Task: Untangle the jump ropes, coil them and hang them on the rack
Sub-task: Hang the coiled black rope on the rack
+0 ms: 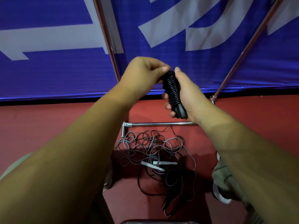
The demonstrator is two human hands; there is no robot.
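Observation:
My right hand [187,94] grips a black jump rope bundle [172,91], its cord wound tightly round the black handles, held upright at chest height. My left hand [144,73] pinches the top end of that bundle with thumb and fingers. On the red floor below lies a tangle of grey and black jump ropes [155,152] with two white handles [157,164] in its middle and a black handle [169,202] nearer me. The chrome rack [161,124] stands behind the tangle, its base bar on the floor and its poles rising left and right.
A blue banner with white lettering [64,70] hangs behind the rack down to the floor. My knees and a shoe [221,194] flank the tangle. A dark rounded edge [155,222] shows at the bottom of the view.

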